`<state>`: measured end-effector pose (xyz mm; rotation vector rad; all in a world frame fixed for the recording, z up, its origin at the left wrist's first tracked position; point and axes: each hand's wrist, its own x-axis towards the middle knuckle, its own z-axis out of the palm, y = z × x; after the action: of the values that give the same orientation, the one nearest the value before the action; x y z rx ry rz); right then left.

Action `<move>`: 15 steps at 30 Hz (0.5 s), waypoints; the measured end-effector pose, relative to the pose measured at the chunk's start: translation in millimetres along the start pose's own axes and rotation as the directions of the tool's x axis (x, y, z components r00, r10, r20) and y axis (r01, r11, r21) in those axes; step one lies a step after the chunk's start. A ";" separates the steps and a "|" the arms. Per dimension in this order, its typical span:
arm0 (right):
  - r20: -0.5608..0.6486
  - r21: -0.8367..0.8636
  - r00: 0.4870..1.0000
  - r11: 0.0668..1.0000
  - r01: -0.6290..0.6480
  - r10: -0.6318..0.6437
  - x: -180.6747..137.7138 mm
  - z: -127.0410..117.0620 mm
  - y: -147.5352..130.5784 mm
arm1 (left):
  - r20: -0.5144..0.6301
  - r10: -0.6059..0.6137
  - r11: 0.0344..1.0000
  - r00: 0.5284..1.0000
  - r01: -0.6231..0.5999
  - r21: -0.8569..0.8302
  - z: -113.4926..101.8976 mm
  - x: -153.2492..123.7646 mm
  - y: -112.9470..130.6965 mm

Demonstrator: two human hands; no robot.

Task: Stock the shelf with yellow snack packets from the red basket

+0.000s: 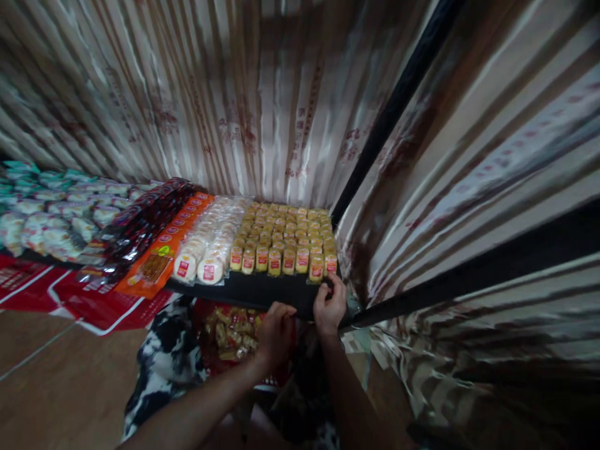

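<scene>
My left hand (275, 334) is closed at the front edge of a dark display board (262, 290), gripping its rim. My right hand (330, 304) is also closed on that front edge, just below the nearest row of small yellow packaged snacks (285, 240). These snacks fill the right part of the board in many neat rows. Round white wrapped cakes (209, 247) with red labels lie in rows to their left. Under the board, near my left hand, sits a red bag of wrapped sweets (232, 334).
Orange packets (162, 256), dark red packets (145, 222) and white-green packets (56, 215) cover the display further left. Striped satin curtains (262, 106) hang behind and to the right, with black poles (398, 100). Red printed sheet (94, 303) and wooden floor (56, 387) lie at lower left.
</scene>
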<state>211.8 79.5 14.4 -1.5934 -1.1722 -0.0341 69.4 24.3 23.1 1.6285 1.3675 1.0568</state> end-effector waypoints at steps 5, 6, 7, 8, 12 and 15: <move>0.220 0.106 0.975 0.994 -0.022 -0.002 -31.2 -8.0 -23.9 | 0.131 -0.185 0.980 0.974 0.173 0.096 -38.2 -44.7 -37.7; 0.309 0.129 0.951 0.991 -0.029 -0.013 -42.4 -8.7 -29.9 | 0.145 -0.255 0.963 0.956 0.238 0.123 -45.4 -49.5 -48.1; 0.405 0.147 0.914 0.989 -0.033 -0.029 -54.7 -8.1 -35.3 | 0.160 -0.315 0.946 0.935 0.296 0.133 -52.1 -52.9 -58.9; 0.475 0.165 0.878 0.986 -0.033 -0.050 -67.6 -5.8 -39.6 | 0.175 -0.369 0.928 0.913 0.351 0.128 -57.9 -54.9 -69.9; 0.805 0.166 0.594 0.962 -0.219 -0.003 -116.8 17.2 -41.1 | 0.194 -0.476 0.879 0.858 0.465 0.104 -71.0 -50.9 -108.9; 0.847 0.131 0.530 0.952 -0.275 0.037 -145.7 35.0 -27.6 | 0.200 -0.495 0.868 0.846 0.493 0.063 -72.1 -42.2 -128.0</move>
<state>100.4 8.5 -61.6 -1.4816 -1.6554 1.1007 -48.4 4.3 -72.1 1.2446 1.5327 0.5538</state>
